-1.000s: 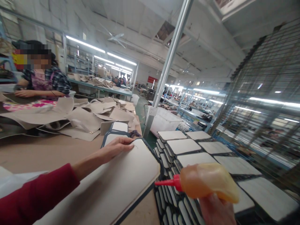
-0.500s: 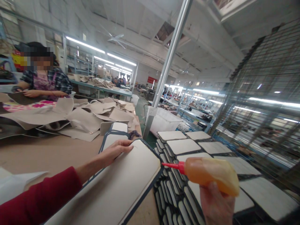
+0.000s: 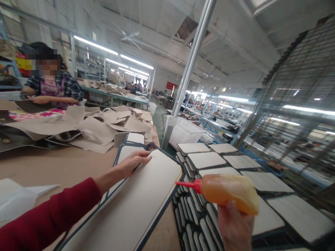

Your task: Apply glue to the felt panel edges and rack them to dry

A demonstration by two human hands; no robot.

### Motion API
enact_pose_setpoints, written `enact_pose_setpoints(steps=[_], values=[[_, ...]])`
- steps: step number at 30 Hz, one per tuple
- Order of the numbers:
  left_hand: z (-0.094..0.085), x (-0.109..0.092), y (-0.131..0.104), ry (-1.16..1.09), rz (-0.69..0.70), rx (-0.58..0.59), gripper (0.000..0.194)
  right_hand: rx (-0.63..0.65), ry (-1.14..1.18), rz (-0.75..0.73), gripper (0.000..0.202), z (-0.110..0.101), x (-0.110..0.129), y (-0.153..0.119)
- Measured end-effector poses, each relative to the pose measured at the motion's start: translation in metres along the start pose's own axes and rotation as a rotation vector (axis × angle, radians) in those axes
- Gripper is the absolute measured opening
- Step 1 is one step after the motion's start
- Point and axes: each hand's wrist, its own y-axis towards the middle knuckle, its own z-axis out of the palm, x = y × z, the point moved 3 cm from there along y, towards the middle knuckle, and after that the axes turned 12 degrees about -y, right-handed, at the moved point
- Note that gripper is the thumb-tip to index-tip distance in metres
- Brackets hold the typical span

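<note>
Here in the head view, the left hand point(image 3: 137, 161), out of a dark red sleeve point(image 3: 60, 205), has its fingers closed in a pinch on the far-left edge of a cream panel point(image 3: 136, 202) with a dark blue border. The panel sits tilted in the foreground, front and centre, over the tan surface point(image 3: 78, 167). And over on the right, the right hand point(image 3: 237, 223) is wrapped around a squeeze bottle point(image 3: 229, 191) from below, thumb up against its side, amber liquid inside. The bottle lies nearly level, its red nozzle point(image 3: 188, 184) pointing left, the tip right at the panel's right edge, near the far corner; whether it touches, I can't tell. A thin yellowish line runs along that edge.

Just beyond the left hand, more dark-bordered panels point(image 3: 128, 153) lie on the surface. Behind them, a loose heap of tan sheets point(image 3: 96, 129) spreads to the left, and past that a co-worker point(image 3: 56, 87) in a plaid top and patterned apron has hands on a dark sheet point(image 3: 32, 106). To the right, rows of pale pads point(image 3: 206, 160) with dark edges lie laid out beneath and beyond the bottle, with a white bin point(image 3: 184, 132) behind them, beside a slanting metal post point(image 3: 192, 59).
</note>
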Motion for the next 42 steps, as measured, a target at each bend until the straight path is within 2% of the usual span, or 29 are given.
enact_pose_setpoints(steps=[10,14,23,30,37,42], values=[[0.001,-0.002,0.006,-0.050,0.020,-0.101,0.035,0.031,0.009,0.073,0.030,0.008,-0.006,-0.003],[-0.004,0.001,0.012,-0.060,0.022,-0.151,0.030,0.036,0.004,0.077,0.039,0.012,-0.008,-0.001],[-0.016,0.002,0.014,-0.112,0.024,-0.201,0.014,0.100,0.032,0.150,0.039,0.016,-0.020,-0.002],[-0.041,-0.002,0.018,-0.111,0.009,-0.252,0.004,0.137,0.016,0.240,0.048,0.027,-0.032,-0.005],[-0.071,-0.014,0.031,-0.110,0.012,-0.268,0.011,0.183,0.022,0.294,0.065,0.048,-0.047,-0.013],[-0.092,-0.027,0.037,-0.115,0.015,-0.282,0.009,0.187,-0.048,0.265,0.061,0.061,-0.061,-0.018]])
